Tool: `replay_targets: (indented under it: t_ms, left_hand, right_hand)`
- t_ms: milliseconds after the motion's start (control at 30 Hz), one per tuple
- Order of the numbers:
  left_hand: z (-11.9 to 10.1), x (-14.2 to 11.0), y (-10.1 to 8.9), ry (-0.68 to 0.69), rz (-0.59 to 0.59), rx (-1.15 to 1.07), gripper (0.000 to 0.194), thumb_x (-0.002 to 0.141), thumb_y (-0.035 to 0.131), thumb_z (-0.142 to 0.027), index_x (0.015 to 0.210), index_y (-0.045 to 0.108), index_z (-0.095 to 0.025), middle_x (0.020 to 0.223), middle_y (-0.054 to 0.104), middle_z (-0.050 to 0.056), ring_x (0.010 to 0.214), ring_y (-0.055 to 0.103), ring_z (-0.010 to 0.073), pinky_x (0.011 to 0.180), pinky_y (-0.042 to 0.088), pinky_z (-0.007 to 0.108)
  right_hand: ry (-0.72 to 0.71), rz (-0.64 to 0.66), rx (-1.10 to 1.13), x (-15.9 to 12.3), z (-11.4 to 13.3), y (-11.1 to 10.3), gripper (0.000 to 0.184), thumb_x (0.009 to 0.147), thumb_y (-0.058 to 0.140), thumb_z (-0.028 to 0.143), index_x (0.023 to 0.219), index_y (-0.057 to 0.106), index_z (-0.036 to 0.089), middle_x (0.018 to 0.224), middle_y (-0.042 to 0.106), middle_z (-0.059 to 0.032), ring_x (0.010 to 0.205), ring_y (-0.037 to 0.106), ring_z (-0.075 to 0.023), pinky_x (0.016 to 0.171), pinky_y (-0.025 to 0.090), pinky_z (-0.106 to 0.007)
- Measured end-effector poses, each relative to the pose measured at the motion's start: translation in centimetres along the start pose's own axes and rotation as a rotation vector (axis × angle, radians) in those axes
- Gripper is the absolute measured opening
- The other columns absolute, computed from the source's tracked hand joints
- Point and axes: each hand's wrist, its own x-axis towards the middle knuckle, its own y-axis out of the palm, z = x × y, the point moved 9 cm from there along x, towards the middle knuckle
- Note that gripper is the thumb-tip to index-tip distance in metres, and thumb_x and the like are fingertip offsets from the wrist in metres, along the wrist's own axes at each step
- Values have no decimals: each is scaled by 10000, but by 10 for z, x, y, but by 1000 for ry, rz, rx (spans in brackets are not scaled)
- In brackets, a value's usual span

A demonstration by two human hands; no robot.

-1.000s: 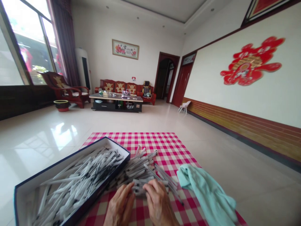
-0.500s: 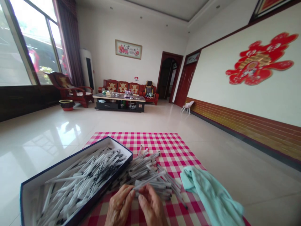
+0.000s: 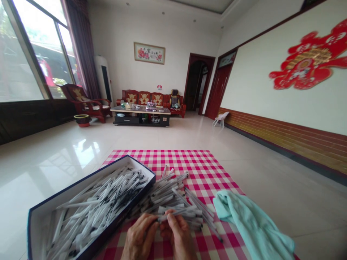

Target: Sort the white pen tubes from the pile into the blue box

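Observation:
A pale, see-through pen (image 3: 163, 218) lies between my two hands over the near part of the checked cloth. My right hand (image 3: 177, 233) is closed on its barrel, thumb on top. My left hand (image 3: 139, 234) is also closed, its thumb and forefinger at the pen's dark left end. Just beyond my fingers spreads a loose pile of similar pens (image 3: 169, 191), some with black ends. To the left stands a dark-blue-edged box (image 3: 148, 171) holding many loose whitish tubes and thin black pieces (image 3: 108, 202).
A pink-and-white checked cloth (image 3: 189, 159) covers the table. A mint-green cloth (image 3: 246, 220) lies crumpled on the right. Farther off are a low black table (image 3: 141, 119), a red wooden sofa (image 3: 126, 95), an armchair (image 3: 86, 104) and a small white chair (image 3: 221, 119).
The pen between my hands has turned from slanting up rightward to lying nearly level, and my right thumb now rests over it. The whole view has shifted slightly.

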Motion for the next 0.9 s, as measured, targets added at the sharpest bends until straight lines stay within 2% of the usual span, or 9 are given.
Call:
replay_targets:
  t_ms: [100,200,367,433,500,600,700,900]
  left_hand:
    - [-1,-1,3,-2,39,10,133,913,447,-179,898,578,-198,800,608,22,712,615,114,667,478,177]
    - [3,-1,6,-49,39,55,234,934,396,-213,764,557,-192,696,562,4,628,580,109,615,454,180]
    - [21,-4,6,-217,-6,106,374,946,370,-287,592,448,-196,535,479,-37,472,490,85,485,392,164]
    - [21,-4,4,-230,-12,78,351,940,386,-293,615,475,-195,545,504,-34,481,501,87,486,398,161]
    - [17,-3,3,-197,-2,29,244,928,414,-286,758,561,-192,649,586,-9,571,567,107,555,442,170]
    - [10,-1,0,-149,3,-15,144,906,461,-264,931,586,-198,764,630,15,669,612,129,625,472,187]
    - [9,-2,0,-153,-6,-5,149,909,457,-256,868,588,-198,715,606,3,624,597,117,592,458,178]
    - [14,-3,-1,-182,-58,73,334,921,437,-278,602,488,-191,553,500,-33,484,498,83,487,396,151]
  right_hand:
    - [10,-20,-41,-1,2,1,289,709,730,441,803,690,170,594,676,-12,544,607,-151,479,454,-237]
    - [5,-10,-73,-3,5,3,286,711,729,439,799,693,170,609,677,-14,568,614,-156,505,469,-245]
    - [4,52,-54,-5,5,9,282,701,745,418,841,688,180,684,708,-28,633,644,-179,570,504,-277]
    - [3,42,-32,-3,5,8,298,681,758,425,835,685,180,687,716,-31,632,651,-182,562,505,-276]
    - [8,22,-15,-2,3,6,312,669,765,433,832,686,179,679,722,-34,621,654,-183,553,503,-273]
    - [12,18,-10,-1,2,6,307,678,759,429,842,689,179,676,725,-34,617,656,-183,556,503,-275]
    - [5,17,-20,-1,3,5,297,680,758,425,838,692,183,661,722,-30,610,654,-185,555,502,-279]
    - [-15,54,-28,-2,3,8,280,683,758,417,833,690,191,687,724,-27,623,656,-189,560,505,-281]
